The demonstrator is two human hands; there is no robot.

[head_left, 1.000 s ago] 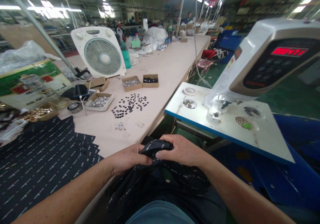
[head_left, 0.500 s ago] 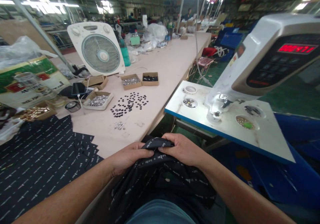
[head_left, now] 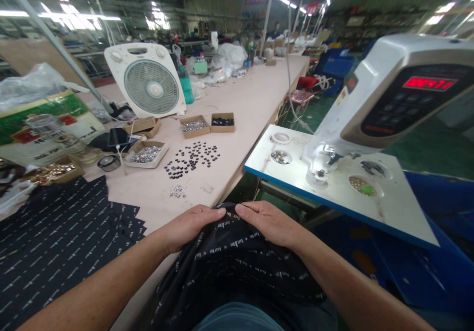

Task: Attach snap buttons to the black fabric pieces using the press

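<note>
A black fabric piece [head_left: 237,252] printed with rows of white lettering drapes over my lap. My left hand [head_left: 192,226] pinches its top edge, thumb on top and fingers underneath. Close beside it, my right hand [head_left: 268,222] grips the same edge, its thumb pressed on the cloth. A small red mark shows on the fabric between the two thumbs. To the right stands a snap press machine [head_left: 333,143] with a lit red number display, mounted on a white table plate [head_left: 351,207].
Black snap caps [head_left: 192,159] and small silver parts [head_left: 177,191] lie loose on the table [head_left: 252,104]. Behind them are cardboard boxes [head_left: 195,132] of fasteners and a white fan [head_left: 151,82]. Printed black cloth [head_left: 70,232] is spread at the left. A person stands far back.
The folded cloth edge has been turned and flattened between my hands, bringing the red mark into sight. Both thumbs now lie along the top edge. My view has tilted slightly upward.
</note>
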